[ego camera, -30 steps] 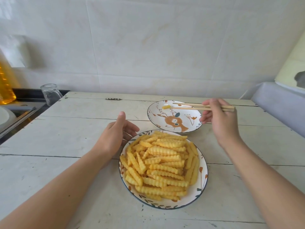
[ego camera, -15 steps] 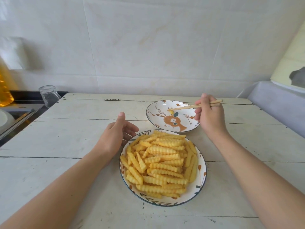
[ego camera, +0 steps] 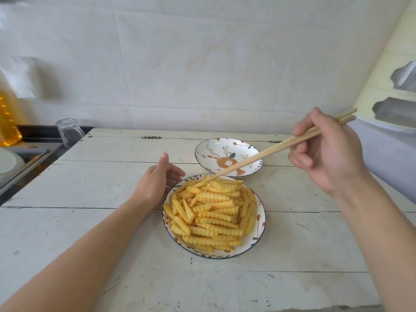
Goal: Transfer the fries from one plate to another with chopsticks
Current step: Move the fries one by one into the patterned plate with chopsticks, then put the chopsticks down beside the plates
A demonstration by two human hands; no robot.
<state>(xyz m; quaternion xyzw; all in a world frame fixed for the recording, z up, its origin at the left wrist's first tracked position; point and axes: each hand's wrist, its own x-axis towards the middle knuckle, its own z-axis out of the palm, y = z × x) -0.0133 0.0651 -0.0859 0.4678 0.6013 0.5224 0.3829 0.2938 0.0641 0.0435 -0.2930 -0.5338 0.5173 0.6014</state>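
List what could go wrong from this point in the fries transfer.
The fries are heaped to the rim of the near plate, so the chopsticks digging at the far edge could knock some onto the table. The right hand grips the chopsticks far from the tips, so a fry may slip before reaching the deer plate.

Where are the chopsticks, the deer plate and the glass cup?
chopsticks [ego camera: 265, 153], head view, middle of the sticks
deer plate [ego camera: 208, 147], head view, bare left inside wall
glass cup [ego camera: 68, 132], head view, its side
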